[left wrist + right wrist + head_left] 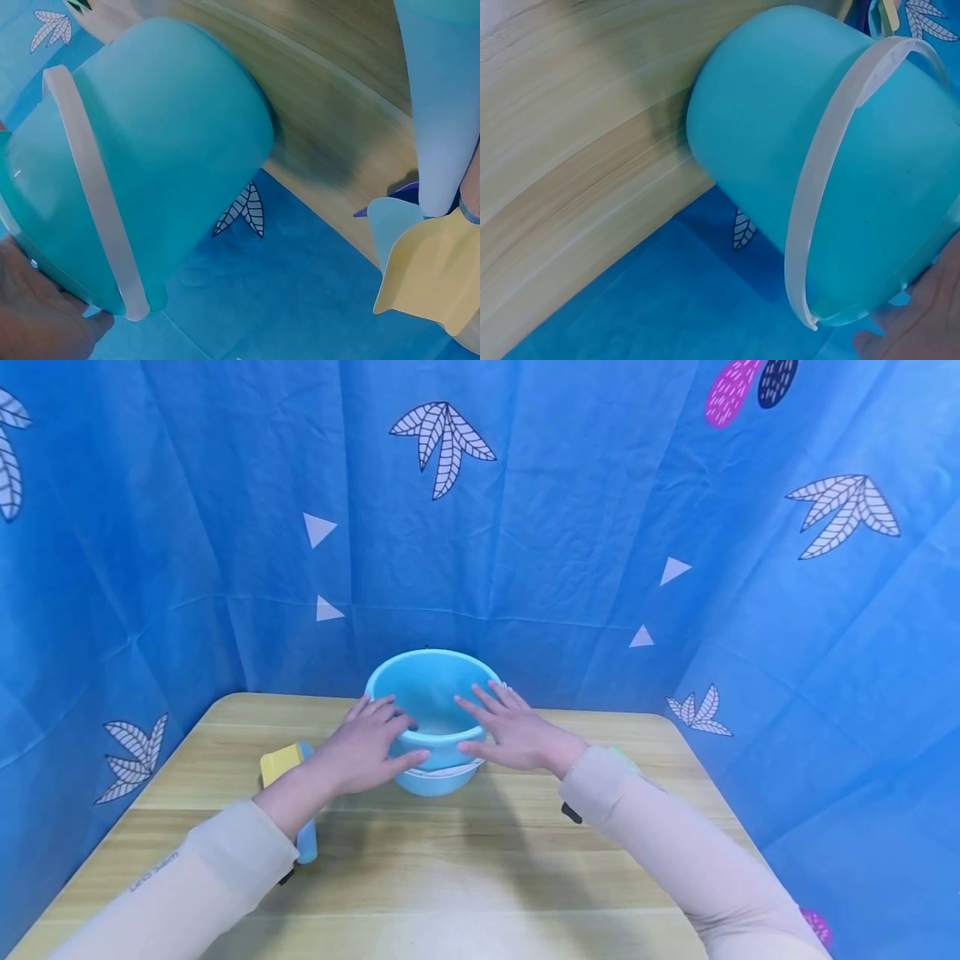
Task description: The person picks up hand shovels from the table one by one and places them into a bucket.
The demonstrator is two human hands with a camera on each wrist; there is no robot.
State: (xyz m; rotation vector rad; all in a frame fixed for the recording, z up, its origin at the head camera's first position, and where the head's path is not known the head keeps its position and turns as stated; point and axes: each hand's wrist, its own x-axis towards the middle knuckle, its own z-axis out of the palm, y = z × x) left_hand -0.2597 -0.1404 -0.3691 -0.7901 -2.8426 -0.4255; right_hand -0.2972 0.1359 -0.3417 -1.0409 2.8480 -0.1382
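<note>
A turquoise bucket [429, 783] stands upright near the back of the table, its mouth facing up. Its white handle [97, 195] hangs down along the front, also plain as a pale band [821, 165] in the right wrist view. My left hand [366, 742] is at the rim's left side, fingers spread and fairly straight over the edge. Opposite it, my right hand [517, 731] has its fingers spread at the right side of the rim. Both wrist views show a hand close against the rim, mostly cut off by the frame.
Beneath my left forearm lie a yellow toy shovel [281, 763] and a light blue piece [307, 842], partly hidden. By my right forearm, a small black thing [572, 812] and something pale green [624, 760] show. A blue patterned curtain [480, 552] encloses the wooden table [450, 893].
</note>
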